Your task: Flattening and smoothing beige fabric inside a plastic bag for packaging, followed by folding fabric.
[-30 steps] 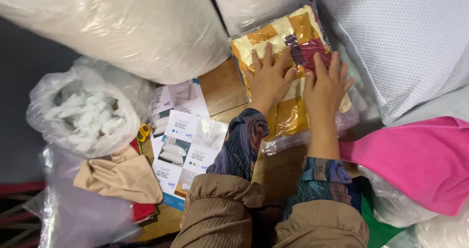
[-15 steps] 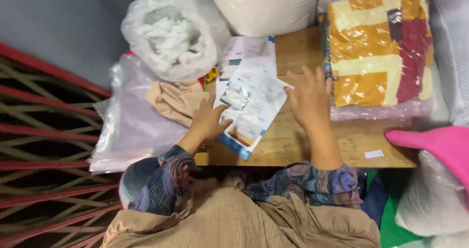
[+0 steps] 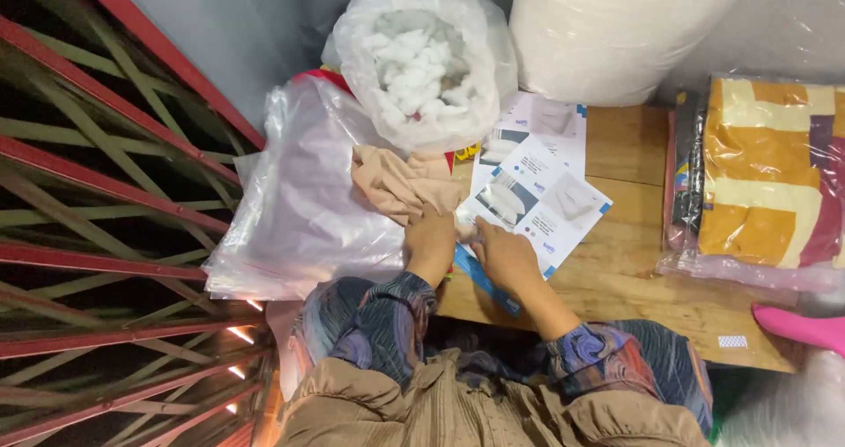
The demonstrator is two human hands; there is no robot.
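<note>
I see my left hand (image 3: 429,246) pinching the edge of the tan cloth (image 3: 403,183), which lies between the clear bags (image 3: 299,201) and the leaflets (image 3: 539,202). My right hand (image 3: 503,258) rests on the leaflets' lower corner on the table (image 3: 634,262); whether its fingers grip I can't tell.

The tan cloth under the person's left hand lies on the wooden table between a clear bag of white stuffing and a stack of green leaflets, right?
Not quite: the leaflets are white with blue edges, not green, as the head view shows. The rest holds: the left hand rests on the tan cloth, beside the clear bag of white stuffing, on the wooden table.
</note>
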